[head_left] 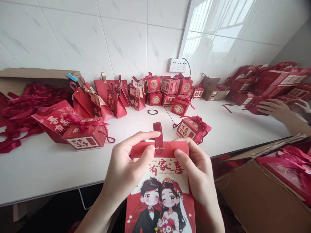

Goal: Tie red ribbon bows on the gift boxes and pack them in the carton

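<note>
Currently: red box (160,191) at six o'clock, cartoon couple (168,199) on front. Left hand (130,161) pinches its top edge, touching strap loop (159,142); right hand (200,170) grips upper right corner. From it: black ring (152,114) at twelve, ribbon-tied box (187,129) at one, ribbon heap (36,105) at ten.

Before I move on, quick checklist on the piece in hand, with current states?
1. Left hand on the couple-print bag: ok, thumb on the top edge beside the strap loop.
2. Right hand on the bag: ok, gripping near the top right corner.
3. Strap loop standing up above the top edge: ok.
4. Gold fastener fully secured: cannot tell, it lies across the loop's base but is too small to judge.
5. Bag's bottom closed: cannot tell, cut off by the frame.
6. Co-worker's hand clear of the bag: ok, it's far right.
</note>
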A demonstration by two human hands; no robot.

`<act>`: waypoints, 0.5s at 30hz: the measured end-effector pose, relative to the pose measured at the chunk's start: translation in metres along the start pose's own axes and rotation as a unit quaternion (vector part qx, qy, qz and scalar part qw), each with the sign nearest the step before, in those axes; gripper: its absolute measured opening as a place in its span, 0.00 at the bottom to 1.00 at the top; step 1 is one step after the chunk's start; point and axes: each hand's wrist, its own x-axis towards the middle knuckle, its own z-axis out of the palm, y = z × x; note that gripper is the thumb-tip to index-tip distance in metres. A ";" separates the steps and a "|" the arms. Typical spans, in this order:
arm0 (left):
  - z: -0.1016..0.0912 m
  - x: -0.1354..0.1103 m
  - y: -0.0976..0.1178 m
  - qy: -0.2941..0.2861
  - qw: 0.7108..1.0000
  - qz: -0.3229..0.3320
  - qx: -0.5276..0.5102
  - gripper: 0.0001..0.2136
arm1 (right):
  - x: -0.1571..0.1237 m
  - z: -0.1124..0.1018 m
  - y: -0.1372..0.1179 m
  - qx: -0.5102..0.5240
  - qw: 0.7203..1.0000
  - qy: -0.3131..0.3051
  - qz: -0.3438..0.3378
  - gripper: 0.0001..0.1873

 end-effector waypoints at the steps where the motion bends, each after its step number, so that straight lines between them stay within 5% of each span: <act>1: -0.002 0.001 -0.003 -0.012 1.000 0.000 -0.018 0.16 | 0.001 -0.001 0.001 -0.002 1.000 0.008 0.002 0.11; 4: -0.008 0.003 -0.020 -0.053 0.992 0.000 -0.110 0.30 | 0.011 -0.010 0.007 0.029 0.992 0.125 -0.017 0.10; 8: 0.000 -0.001 -0.048 -0.128 0.984 -0.025 -0.124 0.38 | 0.028 -0.024 0.026 0.133 0.934 0.326 -0.070 0.09; 11: 0.019 -0.005 -0.060 -0.173 0.980 -0.027 -0.097 0.35 | 0.035 -0.031 0.042 0.169 0.918 0.349 -0.077 0.09; 15: 0.033 -0.006 -0.068 -0.117 0.989 0.089 -0.030 0.35 | 0.035 -0.039 0.057 0.154 0.944 0.279 -0.083 0.18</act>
